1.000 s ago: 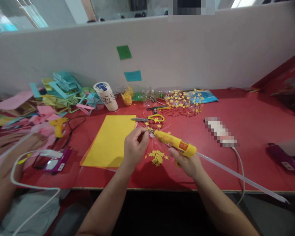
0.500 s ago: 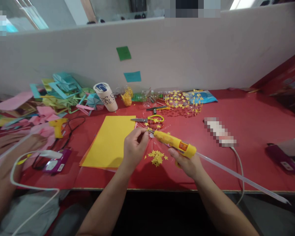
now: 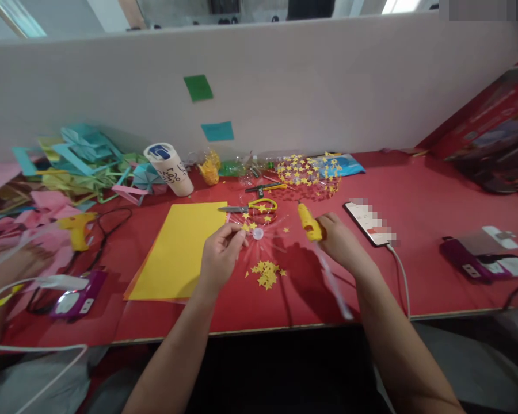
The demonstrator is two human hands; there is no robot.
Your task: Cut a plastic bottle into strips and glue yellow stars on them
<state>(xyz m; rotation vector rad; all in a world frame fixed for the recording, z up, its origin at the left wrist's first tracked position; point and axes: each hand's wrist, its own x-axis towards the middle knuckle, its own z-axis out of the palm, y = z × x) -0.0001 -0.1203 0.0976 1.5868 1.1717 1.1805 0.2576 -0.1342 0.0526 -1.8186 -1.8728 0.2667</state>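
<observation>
The yellow plastic glue gun (image 3: pixel 309 224) is now standing apart from the left fingertips; in the earlier frames its metal nozzle is meeting them. The right hand (image 3: pixel 339 244) is grasping the gun from its right side, and the nozzle is pointing away from the person, while the translucent glue stick (image 3: pixel 335 284) is trailing from the rear toward the near edge of the red surface (image 3: pixel 414 195). For the work in hand, this separation is suggesting that glue application is pausing and that placement by the left hand (image 3: pixel 219 256) is taking over. The left thumb and index finger are drawing together beside the clear plastic piece with a pale round centre (image 3: pixel 258 234), which is lying between the hands and carrying small yellow stars; whether those fingers are gripping a star, the view is not letting one tell. A heap of loose yellow paper stars (image 3: pixel 267 275) is lying nearer the person, just below this piece. Regarding labels: the white paper cup (image 3: pixel 171 172) is bearing black markings and a blue emblem, but no word is resolving. The black-rimmed phone (image 3: pixel 366 224) is showing a pixelated screen. The red printed box (image 3: pixel 492 121) is carrying blurred graphics, and no brand is reading clearly.
</observation>
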